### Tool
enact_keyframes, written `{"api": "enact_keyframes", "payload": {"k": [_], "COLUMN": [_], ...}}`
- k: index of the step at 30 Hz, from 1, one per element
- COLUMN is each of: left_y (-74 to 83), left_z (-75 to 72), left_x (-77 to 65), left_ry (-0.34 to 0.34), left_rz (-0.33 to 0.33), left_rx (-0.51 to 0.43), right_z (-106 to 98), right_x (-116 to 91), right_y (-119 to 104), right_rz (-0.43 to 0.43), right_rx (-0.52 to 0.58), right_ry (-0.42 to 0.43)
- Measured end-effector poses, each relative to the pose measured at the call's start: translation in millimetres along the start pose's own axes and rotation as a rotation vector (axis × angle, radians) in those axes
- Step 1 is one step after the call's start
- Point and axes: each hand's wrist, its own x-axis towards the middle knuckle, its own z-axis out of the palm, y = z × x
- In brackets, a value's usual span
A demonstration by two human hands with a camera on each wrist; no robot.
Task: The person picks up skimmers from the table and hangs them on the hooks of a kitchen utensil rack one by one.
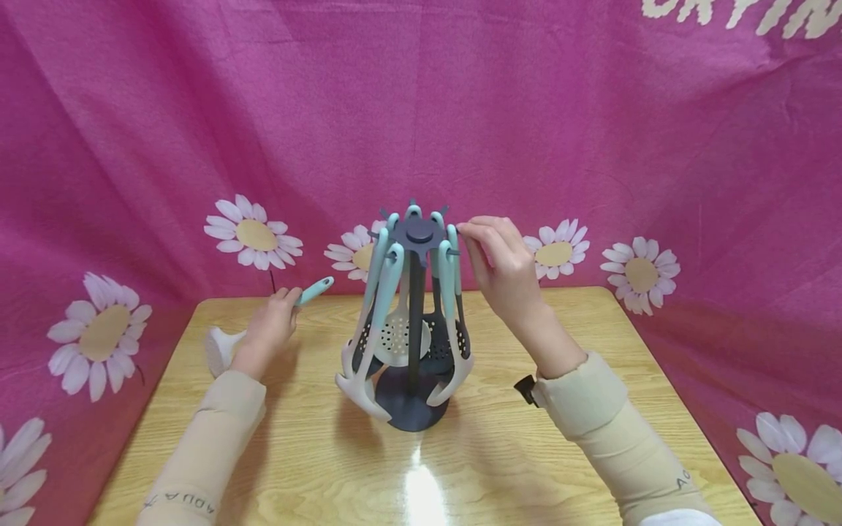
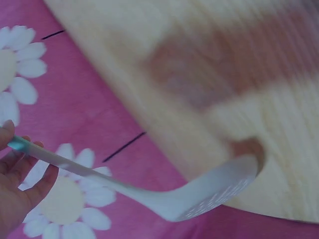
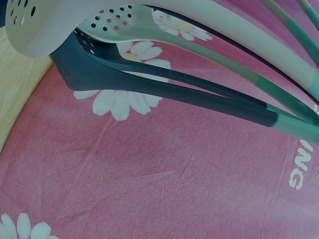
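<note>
In the head view a dark rotating utensil rack (image 1: 413, 413) stands on the wooden table, hung with several kitchen utensils with mint handles. My right hand (image 1: 506, 263) pinches the end of a peg at the rack's right side, beside a mint handle (image 1: 452, 252) hanging there. Off to the left, my left hand (image 1: 271, 329) grips a pale slotted turner (image 2: 214, 191) by its mint-tipped handle. Its head hangs low toward the left table edge, handle end pointing up and right. In the right wrist view, dark spatulas (image 3: 174, 92) and pale perforated utensils (image 3: 119, 25) show, but not the hand.
The wooden table (image 1: 526, 453) runs up to a pink cloth (image 1: 460, 109) with white daisies, which closes off the back and sides. A pale head of a utensil (image 1: 358, 391) juts out from the rack's front left. A small black clip (image 1: 525, 389) sits at the right cuff.
</note>
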Motion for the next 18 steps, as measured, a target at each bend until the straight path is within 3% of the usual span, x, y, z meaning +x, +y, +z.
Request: {"api": "enact_keyframes", "payload": {"k": [10,18], "left_y": [32.6,63.9], "left_z": [-27.8,-57.6], "left_x": [-5.2,-22.3], "left_ry": [-0.006,0.105], "left_rz": [-0.056,0.006], "left_rx": [-0.127,-0.256], "right_z": [0.0,1.5], "right_x": [0.1,-0.3], "right_y": [-0.3,0.4], "right_rz": [-0.005,-0.004], "right_rx": [0.003,0.008], "right_ry": [0.001,0.010]}}
